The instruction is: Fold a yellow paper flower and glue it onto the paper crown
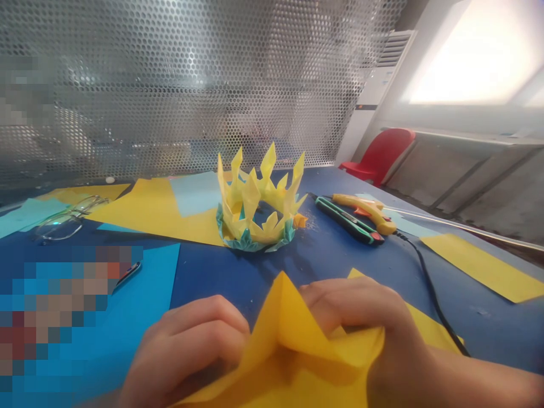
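Observation:
Between my two hands is a sheet of yellow paper (293, 345), partly folded, with a creased peak standing up in its middle. My left hand (191, 345) is closed on the paper's left side, its fingertips hidden behind the fold. On the other side my right hand (365, 311) grips the paper, with its fingers curled behind the peak and the thumb out of sight. Just beyond, a paper crown (261, 209) stands upright on the blue table (208, 277), with pale yellow points and a teal folded base.
Right of the crown lie a green-and-black utility knife (348, 220) and a yellow glue gun (365, 211) with a black cord. Yellow sheets (161, 209), a blue sheet (157, 294) and glasses (63, 221) are on the left. A perforated metal screen (191, 90) rises behind.

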A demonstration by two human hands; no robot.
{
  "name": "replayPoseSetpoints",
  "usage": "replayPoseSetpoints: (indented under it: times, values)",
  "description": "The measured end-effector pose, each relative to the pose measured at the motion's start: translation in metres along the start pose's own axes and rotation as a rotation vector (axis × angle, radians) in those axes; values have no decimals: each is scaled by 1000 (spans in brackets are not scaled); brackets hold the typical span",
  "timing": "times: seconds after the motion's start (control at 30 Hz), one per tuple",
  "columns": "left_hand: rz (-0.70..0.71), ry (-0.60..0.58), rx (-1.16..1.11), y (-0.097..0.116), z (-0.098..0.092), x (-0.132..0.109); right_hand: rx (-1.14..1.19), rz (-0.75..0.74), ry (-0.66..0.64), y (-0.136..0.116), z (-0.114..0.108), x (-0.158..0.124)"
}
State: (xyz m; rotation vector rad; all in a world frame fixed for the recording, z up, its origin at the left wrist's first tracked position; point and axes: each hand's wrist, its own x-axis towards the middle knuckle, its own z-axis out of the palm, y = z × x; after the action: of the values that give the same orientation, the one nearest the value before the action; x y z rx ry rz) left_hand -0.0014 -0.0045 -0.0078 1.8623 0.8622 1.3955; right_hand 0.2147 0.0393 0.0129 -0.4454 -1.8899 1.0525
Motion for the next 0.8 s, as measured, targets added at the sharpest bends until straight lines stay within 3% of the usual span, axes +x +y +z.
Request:
replayPoseSetpoints:
  times: [0.1, 0.27, 0.6, 0.8]
  values:
    - [37, -14, 44, -1, -2, 4, -67, -67, -15, 0, 0, 0]
    - [80, -59, 168, -2, -3, 9, -190, -59, -85, -5, -5, 2]
    - [-17, -196, 227, 1, -7, 10, -234, -58, -91, -3, -2, 4]
    - [115, -40, 245, 0, -1, 10, -77, 101, -77, -3, -3, 7]
